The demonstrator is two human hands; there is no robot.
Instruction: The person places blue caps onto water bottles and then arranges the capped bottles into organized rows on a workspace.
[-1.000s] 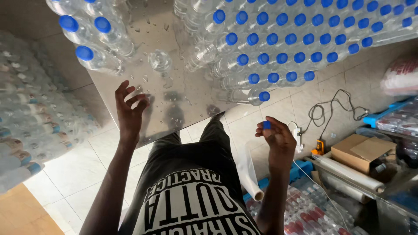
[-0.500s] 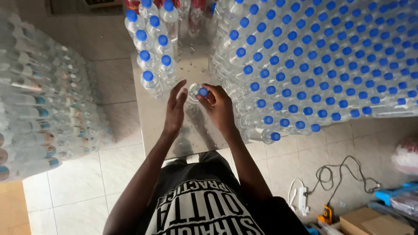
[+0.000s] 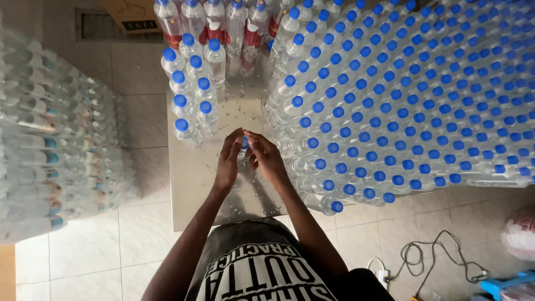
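Both my hands meet over a clear plastic water bottle (image 3: 243,158) standing on the wet steel table (image 3: 192,184). My left hand (image 3: 229,160) wraps the bottle's side. My right hand (image 3: 266,156) closes its fingers on the blue cap (image 3: 244,141) at the top. Most of the bottle is hidden between my palms.
A large block of blue-capped bottles (image 3: 401,95) fills the table's right side. A smaller group of capped bottles (image 3: 192,83) stands at the left and back. Shrink-wrapped bottle packs (image 3: 50,161) are stacked on the left. A cable and power strip (image 3: 423,262) lie on the tiled floor.
A second ago my hands were apart, the right holding a blue cap. They came together over the bottle on the table and now stay closed around it and its cap.
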